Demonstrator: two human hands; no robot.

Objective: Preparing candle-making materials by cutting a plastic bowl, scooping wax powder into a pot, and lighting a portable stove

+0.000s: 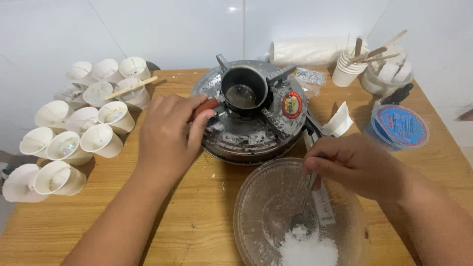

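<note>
Two hands at work around the stove (251,133): my left hand (170,135) is closed on the red handle (206,105) of the small melting pot (243,91) on the burner; my right hand (352,165), nearer me, pinches a spoon (304,204) dipped in the glass bowl (256,216) of white flakes (308,251) (scooping, I judge); next comes a level lift; both wrists angle inward over the worktop (207,216).
</note>
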